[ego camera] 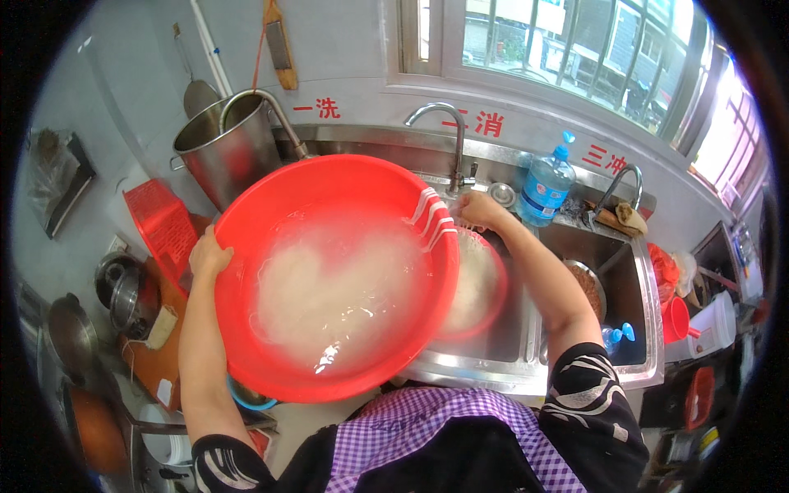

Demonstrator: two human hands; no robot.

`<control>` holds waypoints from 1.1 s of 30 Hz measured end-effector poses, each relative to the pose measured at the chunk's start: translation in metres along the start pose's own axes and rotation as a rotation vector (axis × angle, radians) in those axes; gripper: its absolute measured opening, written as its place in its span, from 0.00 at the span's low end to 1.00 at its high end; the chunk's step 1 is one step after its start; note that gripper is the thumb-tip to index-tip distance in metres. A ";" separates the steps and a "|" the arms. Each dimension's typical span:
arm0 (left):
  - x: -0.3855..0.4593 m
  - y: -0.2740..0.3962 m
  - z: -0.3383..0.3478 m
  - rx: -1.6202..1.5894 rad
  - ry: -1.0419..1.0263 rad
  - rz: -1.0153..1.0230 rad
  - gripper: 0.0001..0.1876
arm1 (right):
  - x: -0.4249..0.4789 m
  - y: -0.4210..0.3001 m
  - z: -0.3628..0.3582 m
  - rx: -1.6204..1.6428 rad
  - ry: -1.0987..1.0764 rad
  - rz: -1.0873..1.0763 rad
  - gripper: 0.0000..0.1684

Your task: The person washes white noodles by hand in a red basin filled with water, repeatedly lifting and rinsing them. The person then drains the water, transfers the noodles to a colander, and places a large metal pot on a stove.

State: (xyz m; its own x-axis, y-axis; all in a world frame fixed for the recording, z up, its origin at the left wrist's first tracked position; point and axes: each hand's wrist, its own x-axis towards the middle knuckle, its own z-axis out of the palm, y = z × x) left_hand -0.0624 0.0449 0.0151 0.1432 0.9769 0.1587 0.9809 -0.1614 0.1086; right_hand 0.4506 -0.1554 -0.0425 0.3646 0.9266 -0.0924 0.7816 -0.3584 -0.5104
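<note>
A large red plastic basin (246,345) takes up the middle of the view, with a mass of pale noodles (308,296) under cloudy water. My left hand (209,252) grips its left rim. Thin white noodle strands (431,215) hang over the upper right rim, and my right hand (478,211) is closed around noodle strands just beyond it. Below the right hand, in the sink, a smaller red container (502,296) holds more pale noodles; the big basin partly hides it.
A steel sink (530,363) lies beneath and right of the basin, with curved faucets (459,135) behind. A blue pump bottle (545,191) stands on the back ledge. At left are a tall steel pot (216,148) and a red plastic basket (160,222).
</note>
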 end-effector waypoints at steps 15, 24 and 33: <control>-0.008 0.014 -0.003 0.032 0.018 -0.014 0.42 | 0.030 0.125 0.172 0.287 0.002 0.319 0.49; -0.003 0.020 -0.002 0.008 0.022 -0.015 0.43 | 0.042 0.108 0.196 -0.212 -0.594 -0.079 0.50; -0.011 0.011 -0.002 0.021 0.031 -0.022 0.40 | 0.055 0.059 0.163 -0.175 -0.057 -0.046 0.26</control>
State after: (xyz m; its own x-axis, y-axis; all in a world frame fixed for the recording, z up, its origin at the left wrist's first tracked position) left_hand -0.0531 0.0321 0.0165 0.1176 0.9754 0.1864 0.9864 -0.1365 0.0920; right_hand 0.4349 -0.1068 -0.2169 0.3010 0.9456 -0.1234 0.8747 -0.3253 -0.3592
